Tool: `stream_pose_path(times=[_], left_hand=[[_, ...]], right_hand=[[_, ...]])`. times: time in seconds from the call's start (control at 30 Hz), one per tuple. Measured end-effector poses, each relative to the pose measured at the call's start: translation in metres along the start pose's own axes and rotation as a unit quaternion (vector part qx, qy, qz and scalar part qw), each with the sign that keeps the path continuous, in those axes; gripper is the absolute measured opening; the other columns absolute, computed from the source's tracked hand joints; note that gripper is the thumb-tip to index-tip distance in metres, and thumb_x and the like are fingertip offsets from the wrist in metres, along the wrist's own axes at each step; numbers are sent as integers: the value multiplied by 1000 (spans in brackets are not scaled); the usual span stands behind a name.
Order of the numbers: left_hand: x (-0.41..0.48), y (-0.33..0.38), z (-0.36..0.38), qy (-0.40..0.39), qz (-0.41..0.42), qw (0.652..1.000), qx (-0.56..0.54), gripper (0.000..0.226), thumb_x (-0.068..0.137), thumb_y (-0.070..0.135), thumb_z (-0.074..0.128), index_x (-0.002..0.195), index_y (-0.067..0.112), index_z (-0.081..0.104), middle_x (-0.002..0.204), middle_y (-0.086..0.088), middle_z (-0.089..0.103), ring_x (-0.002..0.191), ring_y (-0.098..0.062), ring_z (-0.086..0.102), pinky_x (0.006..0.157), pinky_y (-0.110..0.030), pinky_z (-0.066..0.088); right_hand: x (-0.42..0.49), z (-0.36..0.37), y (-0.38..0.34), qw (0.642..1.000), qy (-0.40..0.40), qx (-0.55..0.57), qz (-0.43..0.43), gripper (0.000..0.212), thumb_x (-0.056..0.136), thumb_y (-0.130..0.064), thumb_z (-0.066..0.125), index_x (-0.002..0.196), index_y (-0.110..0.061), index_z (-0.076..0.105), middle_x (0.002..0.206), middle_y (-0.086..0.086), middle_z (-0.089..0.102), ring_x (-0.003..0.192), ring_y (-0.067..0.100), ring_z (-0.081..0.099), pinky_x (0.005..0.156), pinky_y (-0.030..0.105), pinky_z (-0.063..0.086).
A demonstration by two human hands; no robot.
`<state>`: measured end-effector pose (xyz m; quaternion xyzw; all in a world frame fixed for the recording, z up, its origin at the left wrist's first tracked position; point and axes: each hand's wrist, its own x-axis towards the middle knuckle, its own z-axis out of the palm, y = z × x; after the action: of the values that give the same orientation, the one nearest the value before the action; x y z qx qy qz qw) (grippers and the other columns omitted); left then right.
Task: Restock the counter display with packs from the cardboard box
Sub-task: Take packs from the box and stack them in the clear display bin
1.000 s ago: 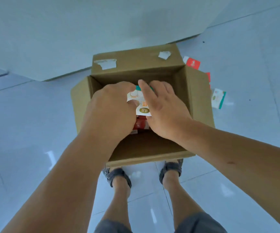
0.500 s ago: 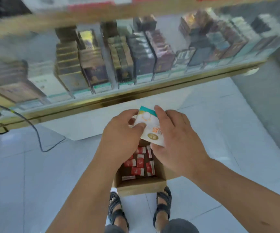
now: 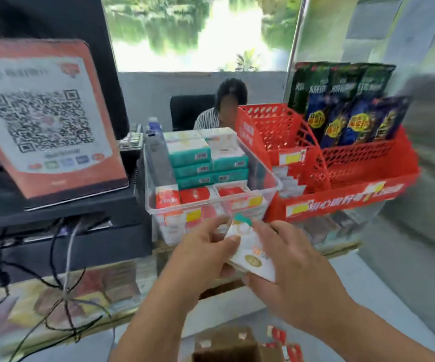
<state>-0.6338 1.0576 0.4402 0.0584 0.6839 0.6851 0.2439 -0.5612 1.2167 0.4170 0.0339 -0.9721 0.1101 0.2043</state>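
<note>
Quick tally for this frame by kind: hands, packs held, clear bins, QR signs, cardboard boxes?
Hands: 2, left hand and right hand
Held pack: 1
Clear bin: 1
QR sign: 1
Cardboard box: 1
Total: 6

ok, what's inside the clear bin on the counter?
Clear bin: teal-ended packs stacked mid-bin, white packs behind them, red packs in front. Its lower front is covered by the left hand, right hand and the held pack; the bottom is unseen.
</note>
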Motion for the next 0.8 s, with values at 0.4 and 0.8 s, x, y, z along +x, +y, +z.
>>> stream_pose_path(times=[0.4, 0.8], left_hand=[[24, 54, -5, 91, 56, 991, -84, 40, 90, 11, 66, 125, 26, 52, 106, -9, 68, 86, -24, 73, 73, -45, 61], [79, 95, 26, 69, 5, 995, 66, 37, 82, 13, 75, 116, 22, 63, 103, -13, 73, 81, -31, 71, 74, -45, 58]], right_hand=[[35, -31, -8, 993, 4, 111, -41, 79, 84, -77, 39, 145, -27, 43, 148, -7, 32, 134, 12, 36, 100, 30, 45], [92, -5, 84, 940, 128, 48, -313, 43, 92, -21, 67, 134, -13, 60, 144, 10, 53, 137, 27, 44, 107, 50, 42]])
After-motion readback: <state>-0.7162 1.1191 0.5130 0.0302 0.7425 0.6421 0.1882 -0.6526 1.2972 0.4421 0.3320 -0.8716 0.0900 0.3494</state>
